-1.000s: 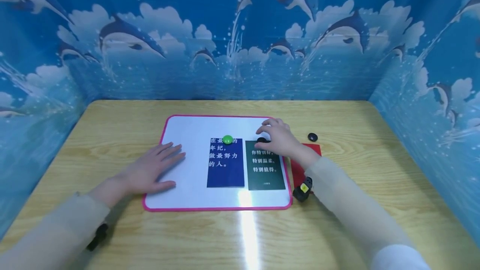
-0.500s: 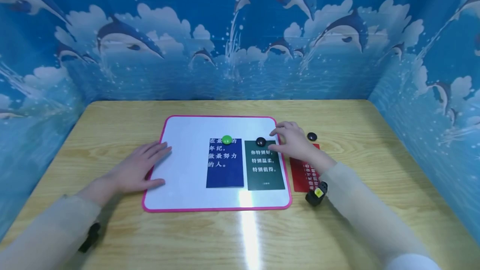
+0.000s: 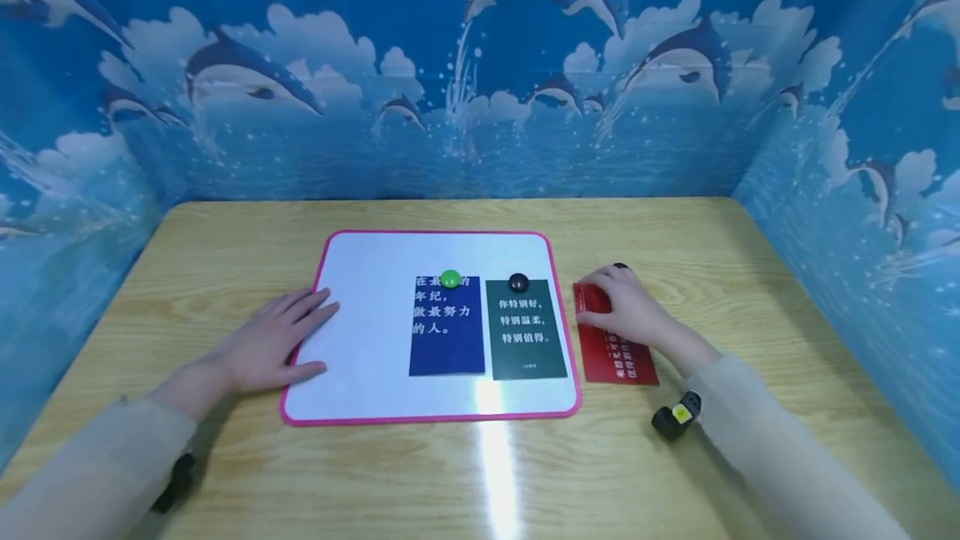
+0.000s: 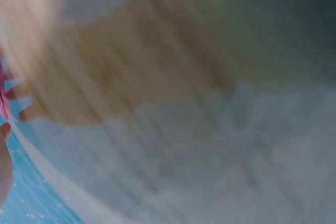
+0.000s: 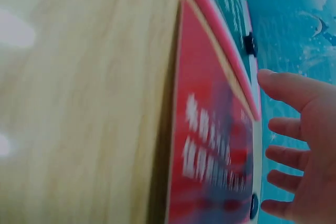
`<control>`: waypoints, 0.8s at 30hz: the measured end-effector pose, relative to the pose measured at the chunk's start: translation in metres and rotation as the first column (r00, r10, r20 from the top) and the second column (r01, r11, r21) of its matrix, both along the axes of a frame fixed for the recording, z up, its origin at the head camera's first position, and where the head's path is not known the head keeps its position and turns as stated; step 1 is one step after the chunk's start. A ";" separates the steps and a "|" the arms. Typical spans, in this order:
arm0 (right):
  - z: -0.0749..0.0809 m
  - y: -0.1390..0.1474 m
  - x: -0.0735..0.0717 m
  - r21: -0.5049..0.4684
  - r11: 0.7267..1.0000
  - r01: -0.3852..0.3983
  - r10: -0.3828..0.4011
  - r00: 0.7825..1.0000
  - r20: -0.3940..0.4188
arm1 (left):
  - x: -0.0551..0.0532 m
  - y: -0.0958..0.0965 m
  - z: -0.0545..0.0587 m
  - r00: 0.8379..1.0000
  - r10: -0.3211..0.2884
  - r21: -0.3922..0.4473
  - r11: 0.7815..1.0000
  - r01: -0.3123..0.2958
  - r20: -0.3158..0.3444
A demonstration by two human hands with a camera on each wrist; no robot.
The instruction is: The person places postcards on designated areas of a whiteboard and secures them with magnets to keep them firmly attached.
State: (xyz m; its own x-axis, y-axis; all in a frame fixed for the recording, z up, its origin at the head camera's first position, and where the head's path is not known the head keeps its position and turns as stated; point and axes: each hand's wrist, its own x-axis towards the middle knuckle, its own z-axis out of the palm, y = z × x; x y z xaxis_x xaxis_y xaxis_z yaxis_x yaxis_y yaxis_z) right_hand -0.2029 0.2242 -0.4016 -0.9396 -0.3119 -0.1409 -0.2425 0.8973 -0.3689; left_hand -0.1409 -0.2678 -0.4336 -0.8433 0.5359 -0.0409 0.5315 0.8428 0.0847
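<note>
In the head view, the left hand rests on the left edge of a pink-rimmed whiteboard, fingers spread. The right hand is above the upper part of a red card lying right of the board. Its fingers are parted, with nothing held between them, as the right wrist view also shows. Behind its knuckles a black round magnet is mostly hidden. On the board, a green magnet sits atop a blue card, and another black magnet atop a dark green card.
A wooden table carries everything. Blue dolphin-printed curtain encloses its back and sides. Blurred sleeve fabric covers most of the left wrist view, with a few fingertips at its left edge.
The right hand has moved right, off the black magnet on the green card, to over the red card. The left hand has slid left to the board's edge.
</note>
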 end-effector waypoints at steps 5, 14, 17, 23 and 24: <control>0.003 0.017 0.004 0.038 0.999 0.018 -0.018 1.000 0.009 | 0.000 0.000 0.001 1.000 -0.002 0.008 1.000 0.002 0.007; 0.002 0.040 0.006 0.108 0.992 0.059 -0.061 0.998 0.010 | 0.001 0.001 0.004 1.000 0.008 0.004 1.000 -0.008 0.021; 0.000 0.043 0.006 0.128 0.989 0.076 -0.079 0.997 0.019 | 0.001 0.001 0.004 1.000 0.007 0.002 1.000 -0.007 0.017; -0.003 0.048 0.003 0.179 0.978 0.109 -0.119 0.992 0.041 | 0.001 0.001 0.004 1.000 0.004 0.002 1.000 -0.004 0.015; -0.003 0.048 0.003 0.181 0.977 0.113 -0.122 0.992 0.043 | 0.001 0.001 0.004 1.000 0.004 0.001 1.000 -0.004 0.015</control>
State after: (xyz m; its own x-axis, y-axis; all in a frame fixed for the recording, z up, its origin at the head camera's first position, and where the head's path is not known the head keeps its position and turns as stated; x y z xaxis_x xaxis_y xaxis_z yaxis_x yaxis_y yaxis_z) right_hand -0.2001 0.2724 -0.4050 -0.9578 -0.1654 -0.2351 -0.1158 0.9706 -0.2109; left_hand -0.1398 -0.2668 -0.4293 -0.8446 0.5328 -0.0528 0.5270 0.8447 0.0937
